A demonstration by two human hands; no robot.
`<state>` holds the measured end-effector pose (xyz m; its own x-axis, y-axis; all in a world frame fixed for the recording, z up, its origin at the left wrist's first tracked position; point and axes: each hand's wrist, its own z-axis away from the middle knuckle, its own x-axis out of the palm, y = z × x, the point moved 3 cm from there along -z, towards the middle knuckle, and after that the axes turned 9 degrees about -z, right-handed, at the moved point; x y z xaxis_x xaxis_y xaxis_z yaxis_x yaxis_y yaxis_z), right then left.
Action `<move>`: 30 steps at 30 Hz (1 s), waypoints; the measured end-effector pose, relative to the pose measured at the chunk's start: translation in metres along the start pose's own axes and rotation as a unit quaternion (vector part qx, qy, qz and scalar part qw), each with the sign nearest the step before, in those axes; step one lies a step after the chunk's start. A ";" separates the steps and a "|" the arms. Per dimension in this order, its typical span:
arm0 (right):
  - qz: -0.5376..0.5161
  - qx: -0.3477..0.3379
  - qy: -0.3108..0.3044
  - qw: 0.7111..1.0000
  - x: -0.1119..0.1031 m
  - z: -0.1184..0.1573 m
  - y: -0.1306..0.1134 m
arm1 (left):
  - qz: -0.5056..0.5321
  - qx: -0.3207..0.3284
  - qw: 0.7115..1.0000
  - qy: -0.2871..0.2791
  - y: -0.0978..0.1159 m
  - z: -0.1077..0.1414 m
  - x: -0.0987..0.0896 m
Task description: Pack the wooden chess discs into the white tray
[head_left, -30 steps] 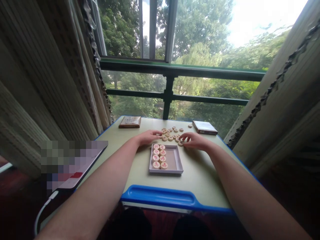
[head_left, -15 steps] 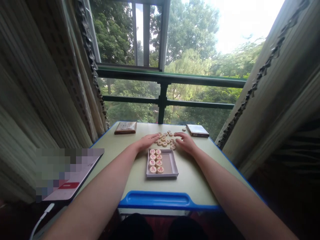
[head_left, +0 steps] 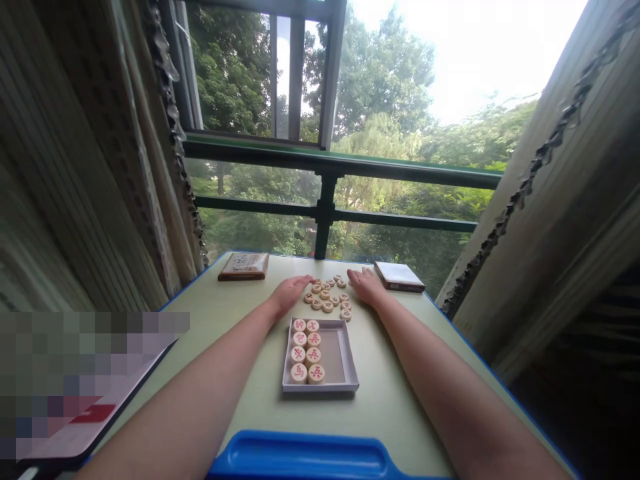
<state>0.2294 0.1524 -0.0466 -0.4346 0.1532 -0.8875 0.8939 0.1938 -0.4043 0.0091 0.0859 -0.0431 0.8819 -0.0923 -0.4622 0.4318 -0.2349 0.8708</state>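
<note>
Left hand (head_left: 291, 295): fingers wide, outstretched, tips beside the loose pieces (head_left: 325, 295)
Right hand (head_left: 369, 285): fingers wide, outstretched, just right of them
Loose pieces: between the hands, toward the desk (head_left: 390, 413)'s far edge
Box (head_left: 335, 357): nearer the near edge, red-marked pieces (head_left: 314, 355) in two columns inside

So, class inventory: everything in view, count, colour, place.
Table: one, pale green, centre
Trough: one, blue, near edge
Box: one, whitish, on table
Boxed discs: eight, pale, red characters, box's left
Loose discs: over twelve, pale, beyond box
Cases: two, brown and white, far corners
Blurred object: one, pinkish, left
Curtains: two, beige, both sides
Window: one, grey, top
Railing: one, green, beyond table
Trees: several, green, outside
Forearms: two, bare, over table
Left hand: one, bare, beside discs
Right hand: one, bare, beside discs
</note>
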 end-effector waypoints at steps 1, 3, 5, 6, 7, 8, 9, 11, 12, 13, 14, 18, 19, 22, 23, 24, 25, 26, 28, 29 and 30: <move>-0.001 -0.010 -0.011 1.000 0.001 0.002 -0.002 | -0.001 0.000 1.000 -0.001 -0.001 0.000 0.001; -0.005 -0.037 -0.012 0.999 -0.001 0.006 -0.006 | -0.004 0.002 1.000 0.003 -0.002 -0.001 0.001; -0.008 -0.056 0.001 0.998 -0.004 0.011 -0.011 | -0.012 0.004 1.000 0.015 -0.004 -0.002 0.000; -0.009 -0.061 0.009 0.998 -0.006 0.013 -0.013 | -0.017 0.006 0.999 0.028 -0.006 -0.003 0.000; -0.010 -0.061 0.017 0.998 -0.007 0.015 -0.014 | -0.022 0.008 0.999 0.045 -0.008 -0.004 -0.002; -0.009 -0.059 0.022 0.998 -0.008 0.017 -0.015 | -0.026 0.010 0.998 0.065 -0.010 -0.005 -0.003; -0.008 -0.056 0.024 0.998 -0.008 0.018 -0.016 | -0.029 0.013 0.996 0.086 -0.012 -0.005 -0.005; -0.006 -0.056 0.020 0.998 -0.008 0.019 -0.017 | -0.033 0.021 0.992 0.121 -0.015 -0.006 -0.008; -0.006 -0.060 0.015 0.998 -0.007 0.020 -0.018 | -0.035 0.024 0.990 0.132 -0.016 -0.007 -0.009; -0.006 -0.066 0.009 0.998 -0.006 0.020 -0.019 | -0.036 0.026 0.989 0.140 -0.016 -0.007 -0.009; -0.008 -0.075 0.004 0.997 -0.006 0.021 -0.021 | -0.038 0.026 0.989 0.143 -0.016 -0.007 -0.010; -0.041 -0.106 -0.009 0.993 -0.005 0.023 -0.027 | -0.046 0.026 0.989 0.138 -0.016 -0.007 -0.009; -0.061 -0.101 -0.017 0.993 -0.006 0.023 -0.027 | -0.049 0.027 0.989 0.136 -0.016 -0.007 -0.009; -0.117 -0.064 -0.047 0.990 -0.009 0.022 -0.025 | -0.062 0.032 0.988 0.136 -0.016 -0.008 -0.009; -0.130 -0.057 -0.055 0.988 -0.010 0.022 -0.024 | -0.067 0.034 0.988 0.136 -0.016 -0.008 -0.010; -0.140 -0.054 -0.062 0.987 -0.012 0.022 -0.023 | -0.073 0.037 0.987 0.137 -0.016 -0.008 -0.010; -0.150 -0.053 -0.067 0.985 -0.013 0.022 -0.022 | -0.077 0.039 0.987 0.138 -0.016 -0.008 -0.010; -0.162 -0.051 -0.069 0.983 -0.014 0.022 -0.022 | -0.081 0.040 0.986 0.139 -0.016 -0.008 -0.010; -0.189 -0.043 -0.072 0.978 -0.015 0.023 -0.022 | -0.085 0.036 0.986 0.142 -0.016 -0.007 -0.011; -0.200 -0.037 -0.072 0.976 -0.015 0.023 -0.022 | -0.086 0.032 0.985 0.143 -0.016 -0.007 -0.011; -0.210 -0.033 -0.071 0.975 -0.015 0.024 -0.022 | -0.087 0.028 0.985 0.144 -0.017 -0.007 -0.011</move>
<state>0.2190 0.1231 -0.0300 -0.7366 -0.0868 -0.6707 0.6298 0.2731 -0.7271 -0.0066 0.0975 -0.0513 0.8163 0.2301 -0.5298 0.5768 -0.2769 0.7685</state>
